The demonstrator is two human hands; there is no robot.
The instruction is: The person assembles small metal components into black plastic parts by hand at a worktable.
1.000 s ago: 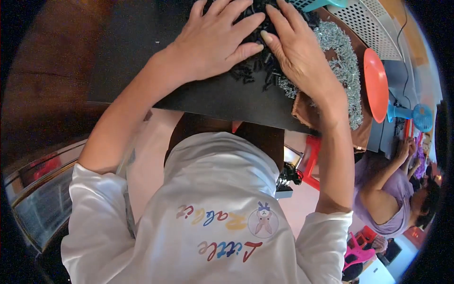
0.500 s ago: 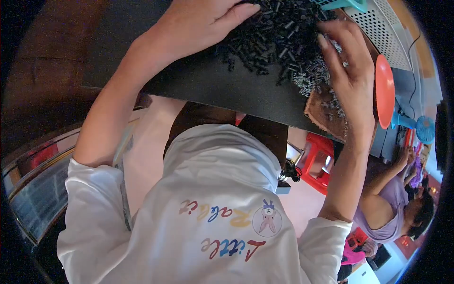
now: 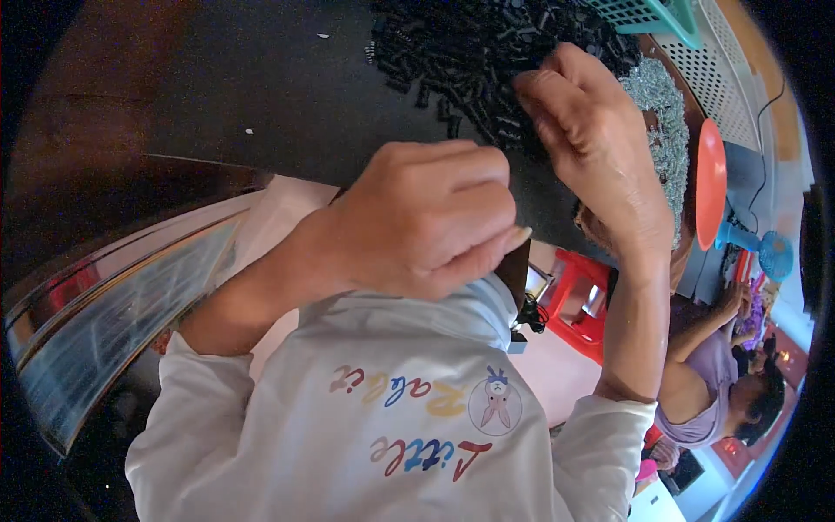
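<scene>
While the black heap (image 3: 487,52) of small tubular parts spreads over the far middle of the dark table (image 3: 261,78), both hands work on its near side. Left hand (image 3: 435,222): drawn in near the body, around the table's near edge, fingers curled in and thumb laid along them; whether anything is enclosed, cannot tell. Right hand (image 3: 591,139): over the heap's near right side, fingers bent, tips narrowed toward the parts; contact or grip, cannot tell. Bent fingers probably suit pieces this small.

Silver pile (image 3: 668,130) of fine metal pieces lies right of the heap, on a brown surface (image 3: 590,228), which presumably keeps the two kinds from mixing. Red-orange dish (image 3: 710,187) just right of that, probably set there for easy reach. Teal basket (image 3: 683,26) and white perforated basket (image 3: 731,87) sit far right, perhaps so the near side has working room.
</scene>
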